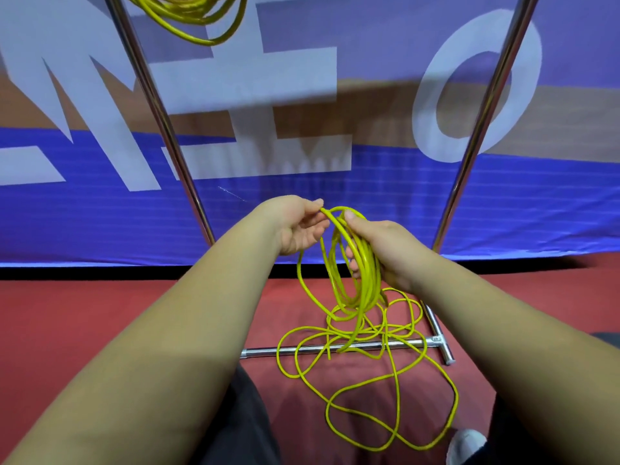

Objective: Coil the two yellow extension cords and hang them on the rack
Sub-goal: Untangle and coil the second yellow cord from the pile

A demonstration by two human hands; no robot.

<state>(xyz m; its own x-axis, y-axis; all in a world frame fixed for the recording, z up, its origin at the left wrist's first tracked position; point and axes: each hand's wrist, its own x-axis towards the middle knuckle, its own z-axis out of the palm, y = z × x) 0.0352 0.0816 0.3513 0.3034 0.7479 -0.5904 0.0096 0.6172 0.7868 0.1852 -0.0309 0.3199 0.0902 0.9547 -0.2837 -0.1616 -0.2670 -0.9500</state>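
Curling round the yellow cord coil (367,273), the right hand (382,250) holds it; left hand (298,226) pinches a loop.

left pole (157,115), right pole (483,122): slanted uprights, wide open gap between them.
banner (335,203): closes the back, just behind the poles.
hung coil (191,18): fills the gap's top, near left pole.
base bar (302,351): low across the floor.
cord (365,273): loose loops over the bar and floor (100,313); open passage at left.
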